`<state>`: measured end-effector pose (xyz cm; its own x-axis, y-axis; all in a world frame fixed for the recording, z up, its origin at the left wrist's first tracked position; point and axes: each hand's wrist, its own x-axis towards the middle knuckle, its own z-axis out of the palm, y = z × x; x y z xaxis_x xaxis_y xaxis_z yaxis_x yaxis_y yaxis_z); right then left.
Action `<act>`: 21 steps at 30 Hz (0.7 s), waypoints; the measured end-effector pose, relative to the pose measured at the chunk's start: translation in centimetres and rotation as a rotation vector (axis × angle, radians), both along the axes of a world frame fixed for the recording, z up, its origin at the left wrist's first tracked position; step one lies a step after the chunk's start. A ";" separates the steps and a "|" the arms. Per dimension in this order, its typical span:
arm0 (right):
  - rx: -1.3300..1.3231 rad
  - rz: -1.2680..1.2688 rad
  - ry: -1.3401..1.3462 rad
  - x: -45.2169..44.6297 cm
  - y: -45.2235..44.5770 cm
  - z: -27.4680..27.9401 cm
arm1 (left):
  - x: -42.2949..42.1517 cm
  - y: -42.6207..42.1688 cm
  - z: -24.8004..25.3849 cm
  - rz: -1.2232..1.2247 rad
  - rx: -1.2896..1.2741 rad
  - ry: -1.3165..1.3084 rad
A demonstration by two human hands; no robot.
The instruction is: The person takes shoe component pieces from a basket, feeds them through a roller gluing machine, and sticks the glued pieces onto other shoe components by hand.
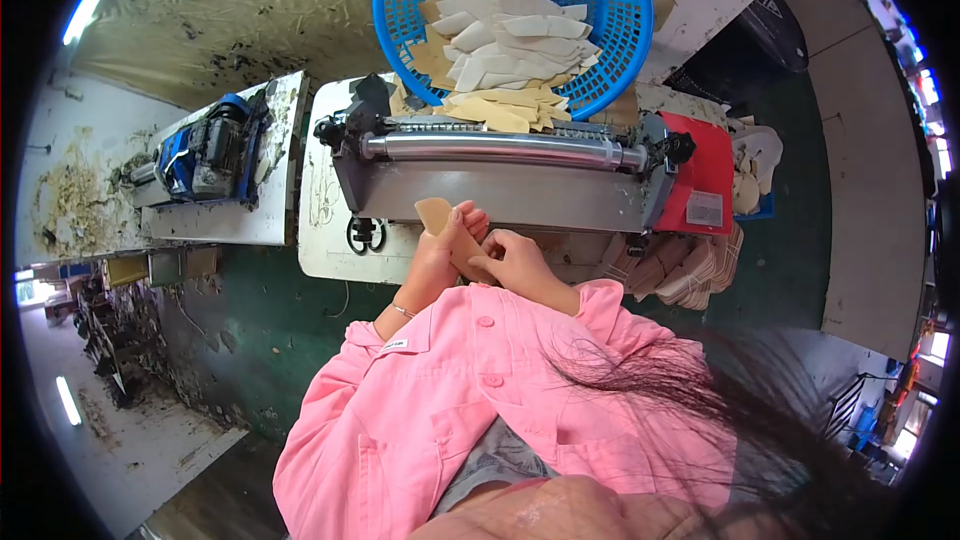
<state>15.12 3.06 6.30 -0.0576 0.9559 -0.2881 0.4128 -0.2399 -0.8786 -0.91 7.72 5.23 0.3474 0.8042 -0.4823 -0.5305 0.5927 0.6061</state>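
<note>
Close to my chest, my left hand (440,250) holds a tan flat piece (434,213), whose rounded end sticks up past the thumb. My right hand (513,262) has its fingers bent against the lower part of the same piece. Just beyond both hands lies a machine with a shiny metal roller (500,149) above a grey metal plate (500,197). Behind the roller, a blue basket (642,15) holds many white and tan pieces (500,30). More tan pieces (505,108) lie along the back of the roller.
Black-handled scissors (366,234) lie on the white table (325,190) left of the machine. A red sheet (696,165) covers its right end. Stacked pieces (700,270) are at the lower right. A blue motor (200,158) stands on the left.
</note>
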 end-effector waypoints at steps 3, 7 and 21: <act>-0.075 -0.053 0.155 0.6 -0.4 -1.1 | 0.5 -0.3 1.6 0.018 -0.003 -0.099; 0.100 -0.036 0.128 0.4 -0.6 -0.9 | -0.3 -0.5 1.1 -0.002 0.111 0.000; 0.422 -0.212 -0.049 0.2 -1.4 -1.1 | 0.1 -0.5 1.2 -0.015 0.039 -0.046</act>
<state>15.31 1.66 5.24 0.1555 0.9792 0.1306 0.4368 0.0504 -0.8982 -0.85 7.19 6.48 0.3810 0.8165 -0.4338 -0.5497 0.5773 0.6037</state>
